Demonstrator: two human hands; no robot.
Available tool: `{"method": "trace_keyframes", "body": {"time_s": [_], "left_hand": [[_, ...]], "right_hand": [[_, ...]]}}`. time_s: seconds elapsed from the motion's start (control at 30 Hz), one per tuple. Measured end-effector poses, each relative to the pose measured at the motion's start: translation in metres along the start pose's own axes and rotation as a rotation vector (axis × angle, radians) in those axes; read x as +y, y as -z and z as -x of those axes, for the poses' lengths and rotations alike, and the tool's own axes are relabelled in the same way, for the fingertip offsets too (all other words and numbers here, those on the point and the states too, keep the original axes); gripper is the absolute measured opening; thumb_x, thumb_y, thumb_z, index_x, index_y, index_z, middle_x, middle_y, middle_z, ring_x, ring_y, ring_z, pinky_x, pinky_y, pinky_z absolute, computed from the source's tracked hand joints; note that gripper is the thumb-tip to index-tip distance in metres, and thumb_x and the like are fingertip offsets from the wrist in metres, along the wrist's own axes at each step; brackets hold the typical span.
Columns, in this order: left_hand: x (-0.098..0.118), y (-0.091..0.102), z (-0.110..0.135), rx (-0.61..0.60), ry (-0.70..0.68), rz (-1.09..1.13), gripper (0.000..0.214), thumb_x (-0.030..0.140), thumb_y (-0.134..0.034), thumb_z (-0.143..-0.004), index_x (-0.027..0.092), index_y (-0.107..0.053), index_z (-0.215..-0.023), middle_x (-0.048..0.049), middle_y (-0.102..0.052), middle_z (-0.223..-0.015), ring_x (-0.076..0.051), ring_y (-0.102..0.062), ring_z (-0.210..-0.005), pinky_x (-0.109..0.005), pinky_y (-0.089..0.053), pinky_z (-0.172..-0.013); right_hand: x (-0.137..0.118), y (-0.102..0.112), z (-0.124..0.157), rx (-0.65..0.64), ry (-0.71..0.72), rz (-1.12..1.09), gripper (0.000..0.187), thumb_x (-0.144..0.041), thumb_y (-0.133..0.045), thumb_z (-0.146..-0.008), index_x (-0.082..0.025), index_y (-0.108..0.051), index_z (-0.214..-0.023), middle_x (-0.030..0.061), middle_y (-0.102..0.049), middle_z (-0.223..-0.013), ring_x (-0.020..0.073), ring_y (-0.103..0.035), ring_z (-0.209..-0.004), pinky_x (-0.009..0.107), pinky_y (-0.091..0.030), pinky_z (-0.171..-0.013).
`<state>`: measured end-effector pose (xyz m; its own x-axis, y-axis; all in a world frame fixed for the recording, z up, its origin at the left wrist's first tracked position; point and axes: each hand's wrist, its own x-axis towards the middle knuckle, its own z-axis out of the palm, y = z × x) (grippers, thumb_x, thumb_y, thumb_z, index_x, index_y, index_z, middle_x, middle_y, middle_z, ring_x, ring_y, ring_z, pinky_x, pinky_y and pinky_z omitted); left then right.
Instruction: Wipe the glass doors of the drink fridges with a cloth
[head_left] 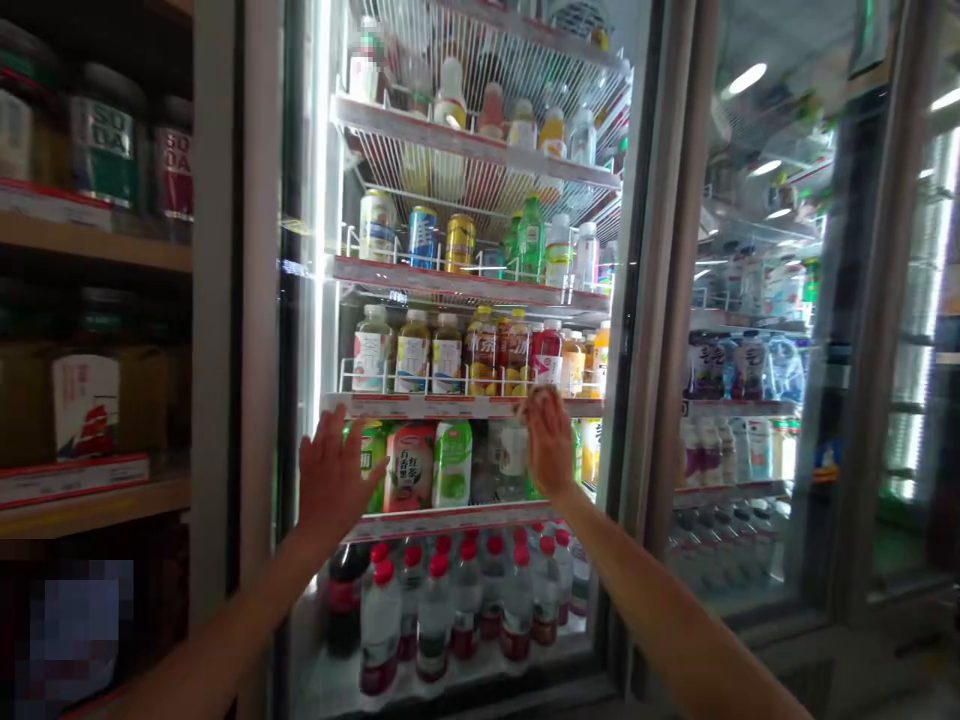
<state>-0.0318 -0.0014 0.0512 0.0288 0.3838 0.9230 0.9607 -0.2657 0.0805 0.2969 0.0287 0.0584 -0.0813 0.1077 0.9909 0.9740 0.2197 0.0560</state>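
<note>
head view: the left hand (334,472), open with fingers spread, faces the drinks cooler (661,300); the right hand (550,442) grips a blurred cloth-like wad (529,404) before the shelf rail (450,406) below bottled teas (448,358).

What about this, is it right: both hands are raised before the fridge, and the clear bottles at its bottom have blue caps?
Not quite: the head view shows red caps, not blue, on the clear bottles at the bottom. The left hand and right hand are indeed raised before the fridge.
</note>
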Motion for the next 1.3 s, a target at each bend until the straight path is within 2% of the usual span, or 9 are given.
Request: {"method": "trace_keyframes", "body": {"time_s": [0.1, 0.27, 0.47, 0.67, 0.87, 1.07, 1.13, 1.23, 1.3], "left_hand": [[-0.011, 0.008, -0.022, -0.001, 0.041, -0.033, 0.063, 0.048, -0.038, -0.086, 0.012, -0.036, -0.138, -0.0188, -0.022, -0.151, -0.034, -0.016, -0.140, -0.057, -0.021, -0.108], [-0.027, 0.011, -0.031, -0.029, 0.044, -0.043, 0.066, 0.050, -0.034, -0.087, 0.011, -0.032, -0.141, -0.0198, -0.018, -0.152, -0.036, -0.015, -0.140, -0.061, -0.023, -0.105], [-0.030, 0.011, -0.028, -0.052, 0.032, -0.057, 0.067, 0.049, -0.035, -0.087, 0.011, -0.030, -0.141, -0.0183, -0.017, -0.152, -0.034, -0.013, -0.141, -0.059, -0.025, -0.106], [-0.032, 0.012, -0.026, -0.066, 0.003, -0.067, 0.064, 0.047, -0.035, -0.088, 0.011, -0.031, -0.141, -0.0181, -0.017, -0.152, -0.033, -0.013, -0.141, -0.058, -0.025, -0.107], [-0.035, 0.013, -0.024, -0.072, -0.017, -0.103, 0.062, 0.045, -0.039, -0.088, 0.012, -0.031, -0.141, -0.0169, -0.018, -0.152, -0.033, -0.015, -0.141, -0.056, -0.027, -0.107], [-0.037, 0.013, -0.022, -0.075, -0.040, -0.144, 0.062, 0.042, -0.047, -0.086, 0.015, -0.034, -0.140, -0.0156, -0.021, -0.152, -0.031, -0.018, -0.140, -0.053, -0.029, -0.108], [-0.038, 0.014, -0.022, -0.070, -0.037, -0.136, 0.060, 0.040, -0.047, -0.086, 0.014, -0.035, -0.139, -0.0156, -0.022, -0.151, -0.031, -0.019, -0.140, -0.053, -0.029, -0.107], [-0.044, 0.018, -0.025, -0.051, -0.059, -0.134, 0.059, 0.040, -0.044, -0.086, 0.013, -0.037, -0.138, -0.0164, -0.028, -0.149, -0.031, -0.024, -0.139, -0.055, -0.027, -0.107], [-0.050, 0.020, -0.029, -0.011, -0.036, -0.157, 0.060, 0.041, -0.042, -0.086, 0.012, -0.036, -0.138, -0.0172, -0.029, -0.148, -0.031, -0.024, -0.139, -0.057, -0.024, -0.108]], "right_hand": [[-0.016, 0.000, -0.007, -0.074, 0.120, -0.010, 0.050, -0.017, -0.037, -0.089, -0.026, -0.040, -0.137, 0.0080, -0.039, -0.146, 0.0207, -0.024, -0.140, 0.045, -0.028, -0.109], [-0.010, -0.001, -0.037, 0.232, -0.242, 0.003, 0.051, -0.015, -0.031, -0.089, -0.011, -0.036, -0.139, 0.0214, -0.034, -0.145, 0.0292, -0.029, -0.137, 0.053, -0.034, -0.102], [-0.053, -0.009, -0.042, -0.088, 0.254, -0.024, 0.049, -0.017, -0.040, -0.088, -0.026, -0.042, -0.136, 0.0068, -0.042, -0.144, 0.0206, -0.023, -0.140, 0.046, -0.024, -0.110], [-0.048, -0.009, -0.077, 0.225, -0.181, -0.007, 0.047, -0.019, -0.035, -0.089, -0.022, -0.044, -0.135, 0.0150, -0.036, -0.145, 0.0266, -0.032, -0.135, 0.050, -0.034, -0.101], [-0.092, -0.011, -0.070, -0.133, 0.463, -0.054, 0.044, -0.018, -0.049, -0.085, -0.031, -0.052, -0.126, 0.0026, -0.043, -0.143, 0.0211, -0.026, -0.138, 0.047, -0.020, -0.111], [-0.072, -0.011, -0.106, 0.087, -0.203, 0.000, 0.042, -0.019, -0.040, -0.087, -0.017, -0.052, -0.128, 0.0154, -0.035, -0.147, 0.0297, -0.027, -0.137, 0.053, -0.029, -0.104], [-0.084, -0.013, -0.106, 0.027, -0.071, -0.011, 0.044, -0.018, -0.041, -0.087, -0.019, -0.050, -0.130, 0.0128, -0.036, -0.146, 0.0293, -0.025, -0.138, 0.052, -0.027, -0.105], [-0.111, -0.016, -0.102, -0.114, 0.357, -0.070, 0.044, -0.019, -0.045, -0.087, -0.026, -0.050, -0.129, 0.0053, -0.044, -0.143, 0.0238, -0.025, -0.139, 0.049, -0.020, -0.110], [-0.125, -0.016, -0.108, -0.131, 0.408, -0.093, 0.043, -0.020, -0.046, -0.087, -0.027, -0.050, -0.129, 0.0045, -0.045, -0.142, 0.0220, -0.027, -0.138, 0.048, -0.017, -0.112]]}}
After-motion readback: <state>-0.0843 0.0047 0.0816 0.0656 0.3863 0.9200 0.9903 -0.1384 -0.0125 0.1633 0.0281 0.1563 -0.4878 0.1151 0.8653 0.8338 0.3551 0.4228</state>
